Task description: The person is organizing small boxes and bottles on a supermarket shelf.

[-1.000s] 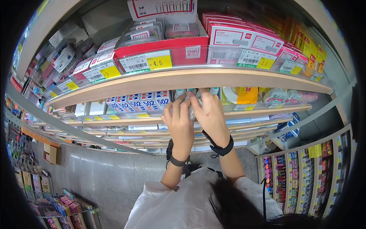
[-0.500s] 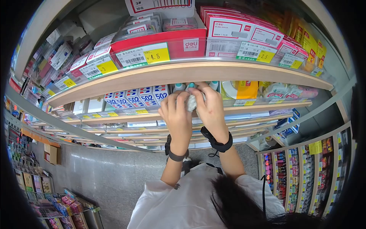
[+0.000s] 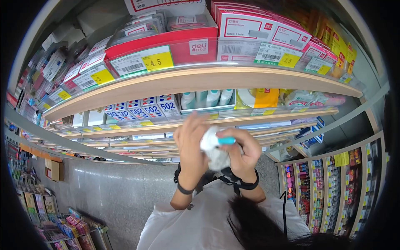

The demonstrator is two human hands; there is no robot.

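Note:
Below the shelf front, my right hand (image 3: 246, 151) is closed around a small white bottle (image 3: 209, 139) with a teal cap, which lies tilted with the cap toward my right fingers. A crumpled whitish cloth or tissue (image 3: 219, 159) is bunched under the bottle, between my hands. Close against the bottle's left side is my left hand (image 3: 191, 143), its fingers raised and smeared by motion, so their grip is unclear. Similar white bottles (image 3: 213, 98) with teal tops stand in a clear shelf compartment just above my hands.
Blue, red and white 502 boxes (image 3: 168, 106) stand left of the bottles, and tape rolls (image 3: 246, 98) to their right. Above, a wooden shelf edge (image 3: 200, 81) juts out under red boxes (image 3: 183, 46). Product racks (image 3: 321, 187) stand at lower right.
Both hands have moved down and away from the shelf compartment, bringing the bottle and the cloth along. The row of bottles is now uncovered, and the view has shifted slightly.

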